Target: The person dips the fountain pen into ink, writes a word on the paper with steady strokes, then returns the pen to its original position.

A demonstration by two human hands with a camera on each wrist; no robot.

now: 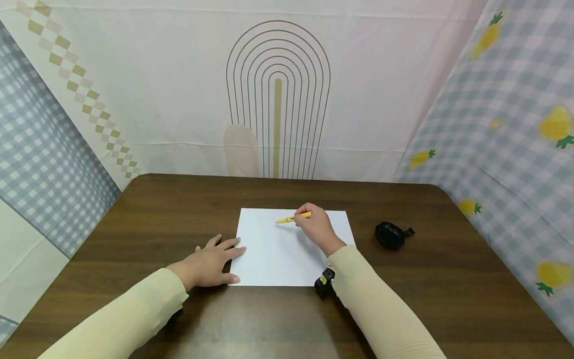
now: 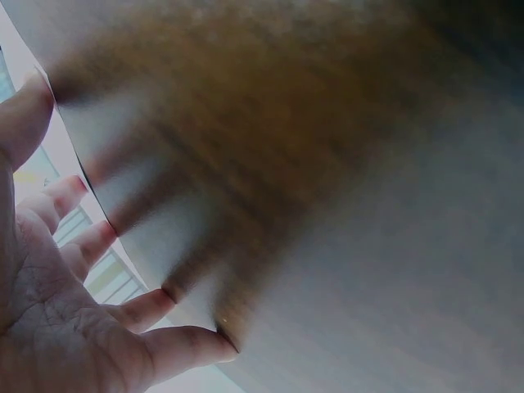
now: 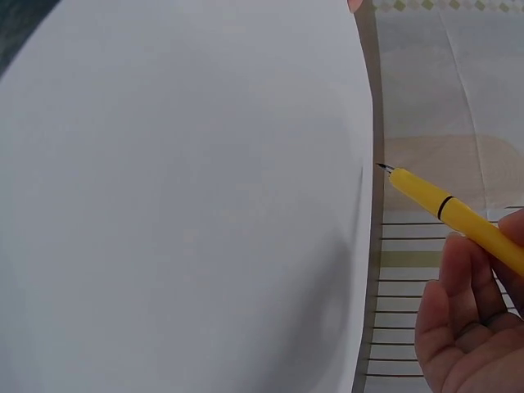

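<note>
A blank white sheet of paper (image 1: 269, 259) lies on the brown wooden table. My left hand (image 1: 208, 263) is spread flat at the sheet's left edge, its thumb and some fingertips on the paper's margin. In the left wrist view the fingertips (image 2: 151, 307) of this hand meet the tabletop. My right hand (image 1: 316, 227) pinches a yellow pen (image 1: 287, 219) over the upper part of the sheet, the tip pointing left. The right wrist view shows the pen's slim dark nib (image 3: 385, 168), uncapped, and a black ring round its yellow barrel (image 3: 422, 192).
A small glossy black rounded object (image 1: 390, 235) with a short tab sits on the table (image 1: 430, 279) to the right of the paper. Behind the table's far edge hangs a pale patterned cloth (image 1: 179, 99). Checked cloths (image 1: 506, 149) hang at both sides.
</note>
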